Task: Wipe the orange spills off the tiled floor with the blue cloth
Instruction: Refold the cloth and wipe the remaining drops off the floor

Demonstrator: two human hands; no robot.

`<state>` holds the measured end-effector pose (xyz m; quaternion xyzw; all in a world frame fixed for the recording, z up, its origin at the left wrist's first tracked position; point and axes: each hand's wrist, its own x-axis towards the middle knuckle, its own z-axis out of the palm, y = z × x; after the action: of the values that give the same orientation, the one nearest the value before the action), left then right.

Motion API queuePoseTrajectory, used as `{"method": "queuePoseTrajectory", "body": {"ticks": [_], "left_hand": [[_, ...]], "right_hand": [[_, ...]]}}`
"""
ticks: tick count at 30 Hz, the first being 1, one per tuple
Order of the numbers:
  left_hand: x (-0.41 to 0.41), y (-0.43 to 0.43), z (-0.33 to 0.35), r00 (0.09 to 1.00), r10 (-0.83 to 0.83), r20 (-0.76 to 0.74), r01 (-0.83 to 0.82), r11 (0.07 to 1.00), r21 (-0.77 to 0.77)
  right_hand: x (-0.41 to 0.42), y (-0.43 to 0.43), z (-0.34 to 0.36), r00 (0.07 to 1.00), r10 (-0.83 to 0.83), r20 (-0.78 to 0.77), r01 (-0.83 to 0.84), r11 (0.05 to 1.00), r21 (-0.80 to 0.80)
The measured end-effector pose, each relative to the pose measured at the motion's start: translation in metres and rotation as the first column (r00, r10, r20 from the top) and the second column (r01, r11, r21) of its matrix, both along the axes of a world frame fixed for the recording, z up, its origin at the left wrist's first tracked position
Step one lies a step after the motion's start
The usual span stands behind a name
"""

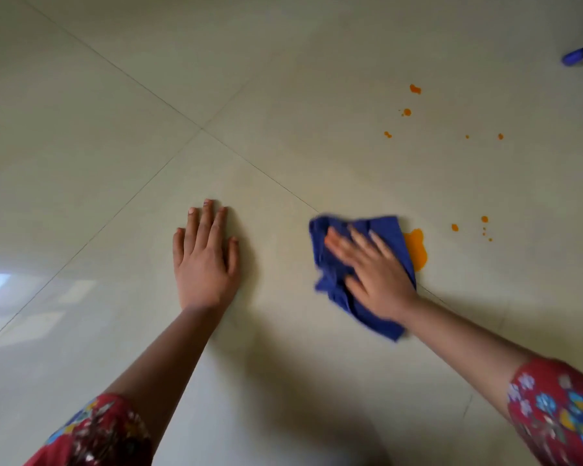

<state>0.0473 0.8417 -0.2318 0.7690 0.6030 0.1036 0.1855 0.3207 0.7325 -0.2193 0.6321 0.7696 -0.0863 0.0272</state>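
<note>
Right grip [377,274], blurred, presses blue cloth [389,230] half-covering orange puddle [418,252].

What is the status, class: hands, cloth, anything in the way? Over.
Left hand flat on tiled floor, empty. Right hand pressing blue cloth at edge of large orange spill. Smaller orange drops beyond, unwiped. Path clear.

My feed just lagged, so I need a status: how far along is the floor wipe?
Early. Done: nothing clearly; only a faint yellowish smear on the tiled floor. In hand: right hand presses the blue cloth flat at the edge of the large orange puddle; left hand rests flat on the floor. Left: that puddle, small drops to its right, farther drops beyond.
</note>
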Motion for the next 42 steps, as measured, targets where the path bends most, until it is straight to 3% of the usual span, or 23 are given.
{"method": "queuePoseTrajectory", "body": {"ticks": [2,4,7,9,11,14,17,19,23,27,31,34,37,39,42], "left_hand": [[-0.001,-0.001,0.0,1.0,-0.012,-0.011,0.012,1.0,-0.008],[0.0,-0.001,0.001,0.999,-0.044,-0.007,0.044,0.999,0.013],[0.002,0.0,0.003,0.993,-0.115,-0.008,0.115,0.992,0.057],[0.001,-0.003,0.004,0.98,-0.197,-0.008,0.197,0.978,0.069],[0.0,-0.006,0.004,0.956,-0.291,-0.018,0.292,0.956,0.028],[0.004,-0.018,0.011,0.932,-0.36,-0.05,0.359,0.933,-0.024],[0.019,-0.021,0.027,0.927,-0.373,-0.031,0.37,0.926,-0.072],[0.032,-0.019,0.036,0.918,-0.395,-0.018,0.393,0.916,-0.086],[0.057,-0.01,0.045,0.885,-0.463,-0.045,0.454,0.881,-0.133],[0.074,-0.009,0.052,0.85,-0.523,-0.068,0.5,0.84,-0.21],[0.099,-0.013,0.047,0.932,-0.362,0.008,0.354,0.907,-0.227],[0.115,-0.028,0.04,0.982,-0.129,0.136,0.159,0.957,-0.244],[0.122,-0.045,0.031,0.989,-0.022,0.144,0.05,0.98,-0.194],[0.126,-0.058,0.029,0.98,0.069,0.185,-0.037,0.984,-0.172],[0.136,-0.074,0.026,0.943,0.181,0.279,-0.145,0.979,-0.146]], "right_hand": [[-0.008,0.038,0.003,0.98,-0.196,0.037,0.196,0.98,0.017],[-0.036,0.047,0.002,0.98,-0.191,0.048,0.191,0.982,0.009],[-0.062,-0.008,0.003,0.974,0.22,0.058,-0.213,0.971,-0.108],[-0.045,-0.058,0.009,0.936,0.346,0.067,-0.33,0.926,-0.182],[-0.014,-0.082,0.014,0.958,0.263,0.116,-0.234,0.947,-0.219],[0.025,-0.074,0.034,0.98,0.001,0.197,0.056,0.957,-0.284],[0.015,-0.052,0.035,0.972,-0.172,0.158,0.219,0.906,-0.362],[-0.003,-0.047,0.032,0.972,-0.219,0.08,0.233,0.907,-0.35],[0.006,-0.091,0.016,0.999,0.022,0.036,-0.015,0.985,-0.172],[0.073,-0.069,0.01,0.978,-0.183,0.103,0.188,0.981,-0.04],[0.076,0.0,0.006,0.953,-0.302,0.023,0.302,0.953,0.016],[0.056,-0.029,0.0,0.998,-0.064,-0.022,0.065,0.997,0.035],[0.088,-0.065,0.0,0.985,0.143,-0.092,-0.141,0.99,0.03],[0.118,-0.051,-0.002,0.995,0.074,-0.059,-0.071,0.996,0.045],[0.137,0.011,-0.004,0.984,-0.175,-0.014,0.176,0.981,0.087]]}}
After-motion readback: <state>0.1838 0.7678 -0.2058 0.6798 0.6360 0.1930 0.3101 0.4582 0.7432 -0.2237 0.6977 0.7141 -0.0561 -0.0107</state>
